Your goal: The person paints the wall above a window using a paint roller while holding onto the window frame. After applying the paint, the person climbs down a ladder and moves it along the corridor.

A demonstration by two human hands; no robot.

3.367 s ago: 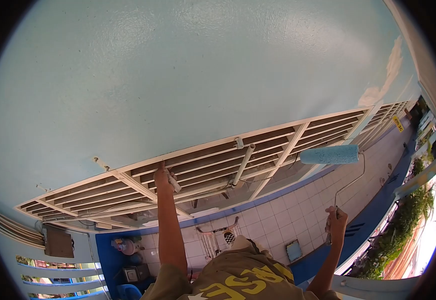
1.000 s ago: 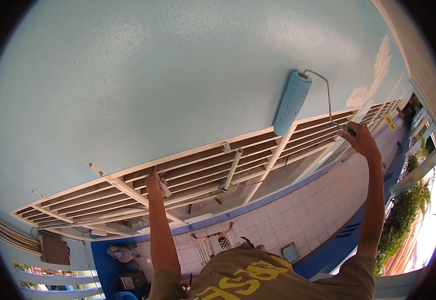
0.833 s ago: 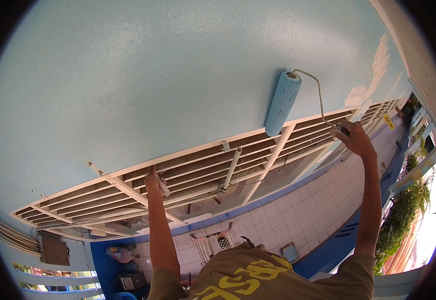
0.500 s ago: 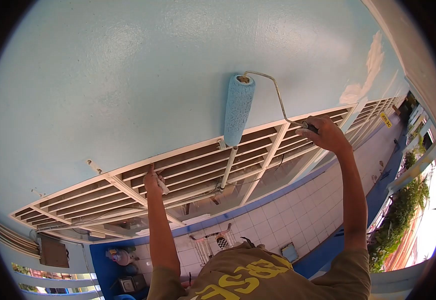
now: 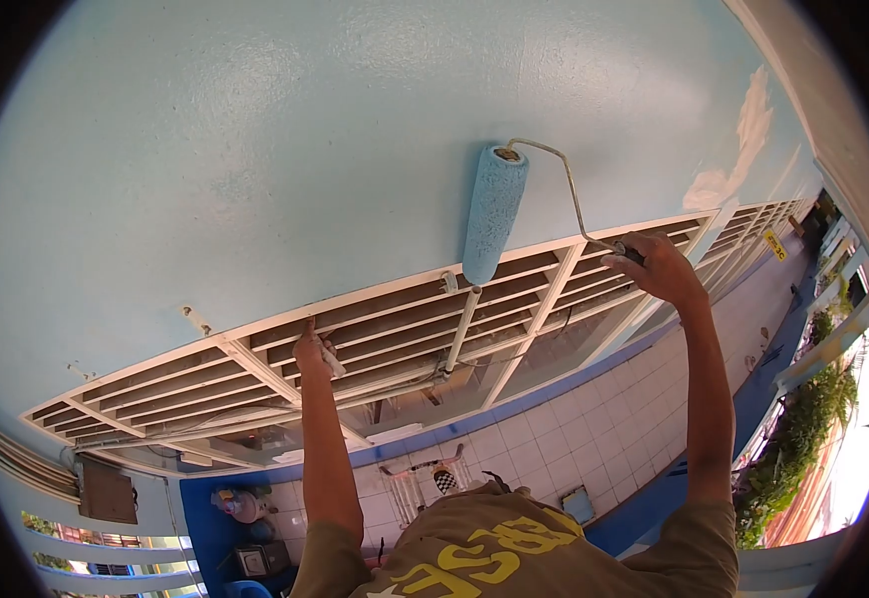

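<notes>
My right hand [image 5: 654, 267] grips the handle of a paint roller [image 5: 494, 213]. Its blue-coated sleeve lies against the light blue wall [image 5: 305, 149], just above the white louvred vent frame [image 5: 395, 329]. My left hand [image 5: 311, 351] is closed around a bar of that frame, with a small pale thing between the fingers. An unpainted whitish patch [image 5: 738, 149] shows on the wall at the far right.
A white pipe [image 5: 461, 329] crosses the vent. Far below lie a white tiled floor [image 5: 554, 439], a paint tray [image 5: 580, 503], a white stand [image 5: 425, 483] and a blue band at the wall's base. A grey box [image 5: 106, 490] hangs at the left; greenery [image 5: 793, 458] at the right.
My right hand raised the roller from low at the right up to the wall, swept it left along the wall, then back slightly right. My left hand has stayed on the vent bar.
</notes>
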